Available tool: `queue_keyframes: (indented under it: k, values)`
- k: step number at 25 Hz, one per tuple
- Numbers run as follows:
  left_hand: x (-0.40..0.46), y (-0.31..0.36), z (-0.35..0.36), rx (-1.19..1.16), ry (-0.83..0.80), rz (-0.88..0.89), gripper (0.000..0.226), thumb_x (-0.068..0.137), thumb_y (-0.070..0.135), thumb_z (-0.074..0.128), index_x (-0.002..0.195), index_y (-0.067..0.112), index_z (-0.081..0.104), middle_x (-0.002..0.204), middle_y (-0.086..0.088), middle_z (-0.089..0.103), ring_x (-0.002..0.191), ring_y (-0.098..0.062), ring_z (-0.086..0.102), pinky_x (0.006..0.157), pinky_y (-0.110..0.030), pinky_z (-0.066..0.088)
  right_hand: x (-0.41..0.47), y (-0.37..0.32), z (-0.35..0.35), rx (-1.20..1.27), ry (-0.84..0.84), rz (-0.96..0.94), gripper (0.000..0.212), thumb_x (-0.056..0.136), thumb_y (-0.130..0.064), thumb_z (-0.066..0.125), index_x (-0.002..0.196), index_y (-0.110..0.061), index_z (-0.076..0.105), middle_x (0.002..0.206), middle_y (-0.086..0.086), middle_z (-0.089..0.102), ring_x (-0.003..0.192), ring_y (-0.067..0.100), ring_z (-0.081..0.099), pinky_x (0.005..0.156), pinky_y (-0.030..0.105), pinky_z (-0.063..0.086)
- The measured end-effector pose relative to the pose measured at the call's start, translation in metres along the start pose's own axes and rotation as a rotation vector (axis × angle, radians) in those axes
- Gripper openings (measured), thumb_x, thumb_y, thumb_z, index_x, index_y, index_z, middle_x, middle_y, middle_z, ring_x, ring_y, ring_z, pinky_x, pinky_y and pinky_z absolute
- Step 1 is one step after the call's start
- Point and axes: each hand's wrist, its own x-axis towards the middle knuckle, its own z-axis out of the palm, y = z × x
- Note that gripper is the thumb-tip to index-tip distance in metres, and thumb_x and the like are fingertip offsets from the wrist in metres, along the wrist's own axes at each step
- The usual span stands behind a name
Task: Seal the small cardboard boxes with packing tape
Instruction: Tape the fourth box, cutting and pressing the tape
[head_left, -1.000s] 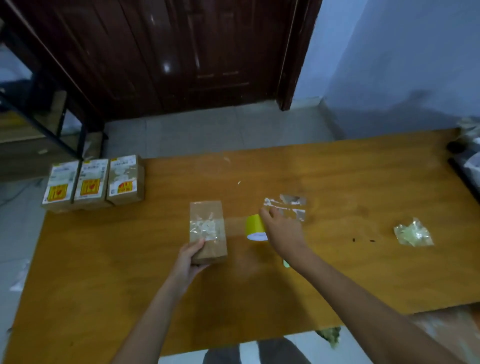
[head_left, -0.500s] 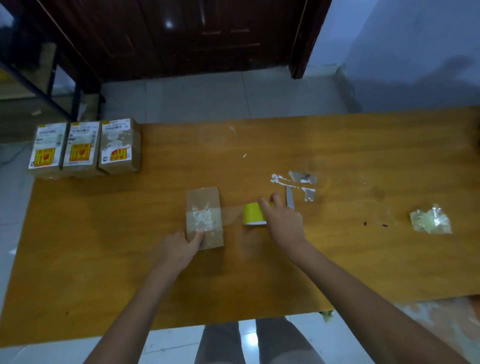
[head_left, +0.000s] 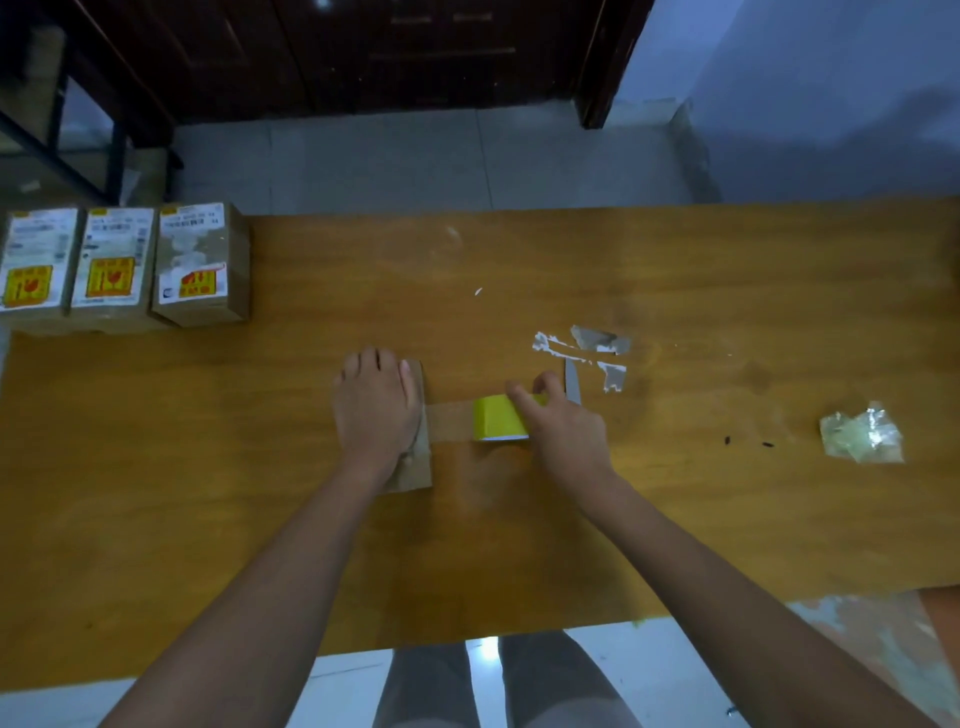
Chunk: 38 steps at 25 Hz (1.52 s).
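A: Brown cardboard is the thing to steer by: the small box (head_left: 415, 447) lies mid-desk (head_left: 208, 493), and everything else I will place from it.

B: Who has hold of it?

A: The left hand (head_left: 375, 410) lies flat on top, fingers straight and pressing down, covering most of the lid. Just to the right of the box, the right hand (head_left: 563, 423) has its grip curled round the yellow tape roll (head_left: 500, 417), thumb and fingers hooked over the far rim.

B: And between them?

A: A clear strip of tape (head_left: 449, 422) runs from under the left hand to the roll, stretched taut just above the desk.

B: So which step is this?

A: I judge it the laying of a strip: one end pressed onto the lid, the roll drawn off to the right. The strip is not yet cut.

B: What does the next move want?

A: A cut, probably. What looks like a knife blade (head_left: 572, 382) lies just beyond the roll, right of the box, near some torn scraps (head_left: 597, 345). The left hand should keep pressing so the box does not slide.

B: Other boxes?

A: Three labelled boxes (head_left: 202, 265) stand far left of it, at the desk's back corner. Far right lies crumpled plastic (head_left: 860, 434).
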Motion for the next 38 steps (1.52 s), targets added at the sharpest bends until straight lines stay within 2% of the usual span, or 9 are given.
queue_keyframes:
  k: [11, 16, 18, 21, 24, 28, 31, 35, 38]
  values:
    - [0.005, -0.002, 0.002, 0.018, 0.038, 0.005, 0.038, 0.1, 0.027, 0.029, 0.092, 0.004, 0.059, 0.091, -0.014, 0.058, 0.088, -0.031, 0.051, 0.073, -0.04, 0.042, -0.001, 0.019, -0.019, -0.267, 0.127, -0.196, 0.097, 0.048, 0.009, 0.074, 0.13, -0.039, 0.057, 0.099, 0.011, 0.062, 0.044, 0.02, 0.039, 0.042, 0.02, 0.021]
    - [0.004, -0.001, 0.004, 0.025, 0.032, 0.005, 0.04, 0.1, 0.028, 0.028, 0.094, 0.004, 0.059, 0.094, -0.014, 0.058, 0.09, -0.031, 0.051, 0.074, -0.04, 0.041, -0.006, 0.015, -0.028, -0.23, 0.111, -0.033, 0.108, 0.042, 0.006, 0.079, 0.139, -0.03, 0.047, 0.107, 0.014, 0.06, 0.041, 0.022, 0.044, 0.039, 0.015, 0.014]
    - [0.004, -0.001, 0.003, 0.036, 0.018, 0.004, 0.04, 0.101, 0.028, 0.028, 0.096, 0.004, 0.059, 0.096, -0.015, 0.058, 0.092, -0.032, 0.051, 0.075, -0.041, 0.041, -0.021, 0.023, -0.032, -0.135, 0.082, 0.1, 0.099, 0.05, -0.007, 0.081, 0.139, -0.021, 0.041, 0.118, 0.013, 0.054, 0.051, 0.025, 0.055, 0.039, 0.016, 0.015]
    - [0.003, -0.001, 0.004, 0.047, 0.021, 0.011, 0.039, 0.101, 0.027, 0.028, 0.098, 0.003, 0.058, 0.099, -0.016, 0.057, 0.093, -0.033, 0.05, 0.076, -0.042, 0.04, -0.06, 0.032, -0.022, 0.104, -0.021, 0.448, 0.06, 0.079, -0.033, 0.07, 0.13, -0.013, 0.044, 0.124, 0.011, 0.044, 0.085, 0.03, 0.06, 0.053, 0.029, 0.039]
    - [0.007, -0.001, 0.003, 0.046, -0.007, 0.004, 0.038, 0.101, 0.028, 0.029, 0.099, 0.002, 0.057, 0.102, -0.016, 0.057, 0.094, -0.034, 0.05, 0.076, -0.042, 0.04, -0.072, 0.019, 0.004, 0.142, -0.134, 0.626, 0.044, 0.091, -0.044, 0.056, 0.118, -0.01, 0.048, 0.119, 0.009, 0.045, 0.095, 0.027, 0.058, 0.06, 0.031, 0.038]
    - [0.009, -0.001, 0.004, 0.051, -0.058, 0.019, 0.041, 0.101, 0.03, 0.03, 0.107, 0.0, 0.057, 0.11, -0.019, 0.056, 0.1, -0.037, 0.051, 0.081, -0.044, 0.04, -0.051, 0.013, 0.023, 0.209, -0.143, 0.688, 0.033, 0.093, -0.03, 0.055, 0.115, -0.008, 0.046, 0.117, 0.013, 0.052, 0.094, 0.033, 0.062, 0.063, 0.036, 0.042]
    - [0.019, -0.017, 0.002, -0.169, -0.074, 0.025, 0.039, 0.101, 0.033, 0.036, 0.115, 0.0, 0.054, 0.119, -0.018, 0.051, 0.113, -0.037, 0.046, 0.092, -0.046, 0.039, -0.054, 0.024, 0.026, 0.307, -0.187, 0.743, 0.028, 0.094, -0.021, 0.048, 0.116, -0.004, 0.048, 0.106, 0.02, 0.064, 0.093, 0.039, 0.062, 0.065, 0.037, 0.041]
    - [0.013, -0.018, 0.0, -0.137, -0.048, 0.102, 0.041, 0.103, 0.035, 0.033, 0.116, 0.003, 0.056, 0.12, -0.016, 0.053, 0.113, -0.034, 0.046, 0.093, -0.044, 0.04, -0.071, 0.013, -0.011, 0.539, 0.113, 0.788, 0.021, 0.102, -0.023, 0.037, 0.096, -0.004, 0.044, 0.076, 0.018, 0.06, 0.073, 0.039, 0.061, 0.057, 0.036, 0.034]
    - [0.003, -0.016, 0.003, -0.046, -0.01, 0.143, 0.043, 0.102, 0.033, 0.029, 0.11, 0.003, 0.057, 0.108, -0.016, 0.057, 0.101, -0.033, 0.051, 0.082, -0.042, 0.042, -0.077, -0.037, -0.038, 0.581, 0.219, 0.641, 0.027, 0.103, -0.033, 0.032, 0.086, -0.015, 0.043, 0.065, 0.007, 0.054, 0.057, 0.028, 0.05, 0.052, 0.033, 0.029]
